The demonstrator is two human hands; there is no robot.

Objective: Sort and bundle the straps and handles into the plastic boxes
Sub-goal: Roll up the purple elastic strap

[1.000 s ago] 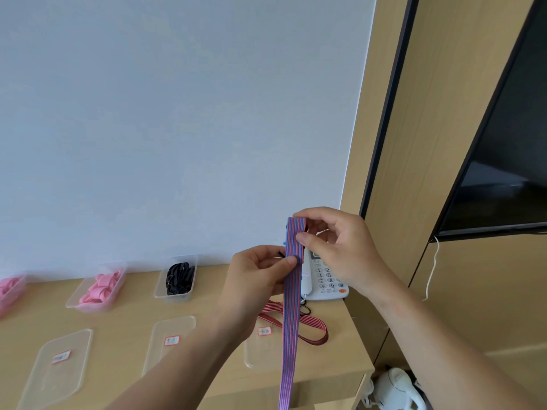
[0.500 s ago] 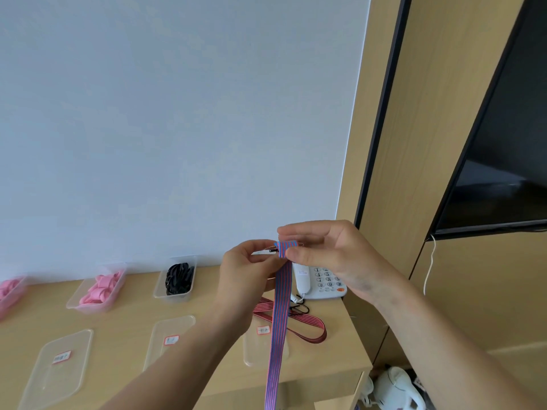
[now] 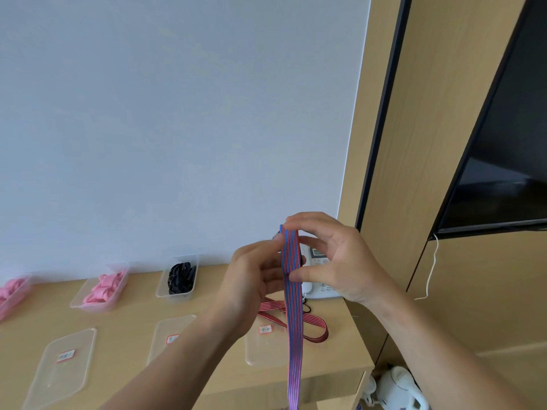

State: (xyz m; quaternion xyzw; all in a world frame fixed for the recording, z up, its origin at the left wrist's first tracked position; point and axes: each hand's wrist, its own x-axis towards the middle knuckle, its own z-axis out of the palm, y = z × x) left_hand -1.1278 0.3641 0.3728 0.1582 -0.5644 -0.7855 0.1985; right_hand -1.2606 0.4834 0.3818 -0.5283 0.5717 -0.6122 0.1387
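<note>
— Now, what is hanging at centre?

— A blue-and-red striped woven strap (image 3: 292, 309) is hanging upright in the air above the front of the light wooden counter (image 3: 127, 319). Its lower length is running down past the counter's front edge and out of the bottom of the view.

— How are the hands lying on it?

— The left hand (image 3: 251, 279) is gripping the strap near its top from the left, with its fingers curling behind the band. The right hand (image 3: 334, 261) is pinching it from the right, the thumb pressing on the front face and the forefinger arching over the top end.

— What is lying beneath?

— A dark red striped strap (image 3: 315, 325) is lying looped on the counter at the far end of a flat clear plastic lid with a red-bordered label (image 3: 266, 352). A white desk telephone (image 3: 321, 281) is standing behind the hands, partly hidden by them.

— And the boxes?

— Along the wall, a clear plastic box of black straps (image 3: 174, 293) is standing near the left hand. A clear plastic box of pink straps (image 3: 94, 304) is sitting to its left, and another pink-filled clear box (image 3: 11, 294) is showing at the left edge. A second labelled clear lid (image 3: 170, 329) and a third labelled clear lid (image 3: 59, 377) are lying flat nearer the front.
</note>
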